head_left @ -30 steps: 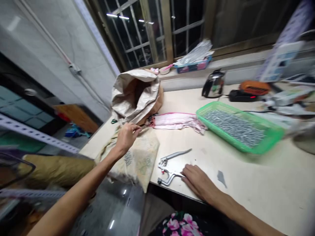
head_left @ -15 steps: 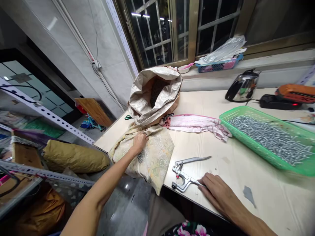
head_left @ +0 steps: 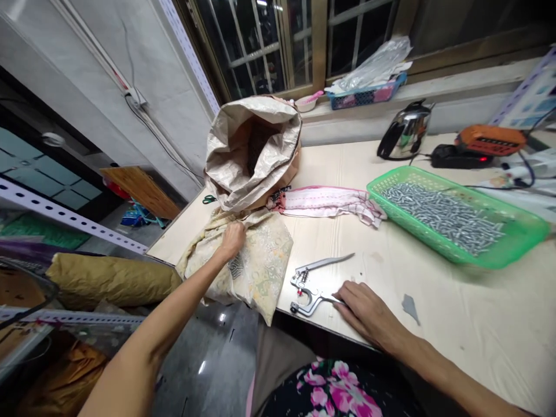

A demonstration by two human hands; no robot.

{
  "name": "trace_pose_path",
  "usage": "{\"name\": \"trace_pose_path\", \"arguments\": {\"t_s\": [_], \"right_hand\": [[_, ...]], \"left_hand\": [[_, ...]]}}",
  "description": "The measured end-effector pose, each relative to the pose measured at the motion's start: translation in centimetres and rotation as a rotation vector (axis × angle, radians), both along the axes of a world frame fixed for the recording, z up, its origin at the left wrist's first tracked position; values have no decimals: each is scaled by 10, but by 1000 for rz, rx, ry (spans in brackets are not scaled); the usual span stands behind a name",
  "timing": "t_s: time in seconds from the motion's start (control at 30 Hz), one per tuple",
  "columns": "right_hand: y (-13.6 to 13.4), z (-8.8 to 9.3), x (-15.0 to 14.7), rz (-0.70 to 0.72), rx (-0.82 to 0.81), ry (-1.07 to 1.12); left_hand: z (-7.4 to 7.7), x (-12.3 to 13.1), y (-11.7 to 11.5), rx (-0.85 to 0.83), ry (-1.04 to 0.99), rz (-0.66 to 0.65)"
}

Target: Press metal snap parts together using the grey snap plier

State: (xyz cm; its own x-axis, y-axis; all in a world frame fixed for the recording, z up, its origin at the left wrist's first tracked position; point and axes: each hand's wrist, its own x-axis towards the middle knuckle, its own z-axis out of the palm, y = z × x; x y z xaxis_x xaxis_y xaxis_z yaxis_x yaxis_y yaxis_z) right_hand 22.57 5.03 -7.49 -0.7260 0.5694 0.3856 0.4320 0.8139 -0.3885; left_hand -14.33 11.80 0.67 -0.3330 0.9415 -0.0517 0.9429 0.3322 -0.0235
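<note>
My left hand (head_left: pixel 233 238) is closed on the patterned cloth (head_left: pixel 264 255), which drapes over the table's front left edge; small metal pieces (head_left: pixel 236 267) lie on the cloth beside my wrist. On the table, my right hand (head_left: pixel 362 307) has its fingers curled over one handle of the silver hand pliers (head_left: pixel 310 301), whose other handle points away. Behind the cloth stands an open woven sack (head_left: pixel 254 153), dark inside. A pink and white cloth (head_left: pixel 325 201) stretches from the sack toward a green basket (head_left: pixel 516 249) of small metal rods.
A metal kettle (head_left: pixel 406 130) and an orange tool (head_left: pixel 490 139) stand at the back right. Green scissors (head_left: pixel 209 199) lie left of the sack. A grey scrap (head_left: pixel 410 308) is right of my right hand. A blue basket (head_left: pixel 367 97) sits on the windowsill.
The view has shifted, so the table's things appear further left and higher. Both hands keep their places on the cloth and the pliers.
</note>
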Motion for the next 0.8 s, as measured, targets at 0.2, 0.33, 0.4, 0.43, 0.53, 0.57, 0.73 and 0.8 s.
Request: {"name": "trace_pose_path", "arguments": {"t_s": [0.2, 0.33, 0.4, 0.43, 0.53, 0.57, 0.73, 0.8], "right_hand": [[2, 0, 0, -16, 13, -53], [3, 3, -1, -17, 49, -98], [3, 6, -1, -12, 56, -114], [3, 7, -1, -12, 58, -120], [3, 8, -1, -21, 69, -133], [3, 8, -1, -23, 72, -136], [3, 4, -1, -24, 89, -128], [3, 4, -2, -27, 102, -121]], "left_hand": [[11, 68, -65, 12, -647, -120], [-3, 115, -102, -49, -982, -30], [-13, 125, -108, -72, -1005, 8], [-17, 128, -108, -84, -1007, 22], [-26, 127, -105, -151, -1028, 68], [-27, 125, -104, -170, -1038, 86], [-31, 121, -99, -241, -1060, 149], [-30, 121, -95, -286, -1021, 128]]}}
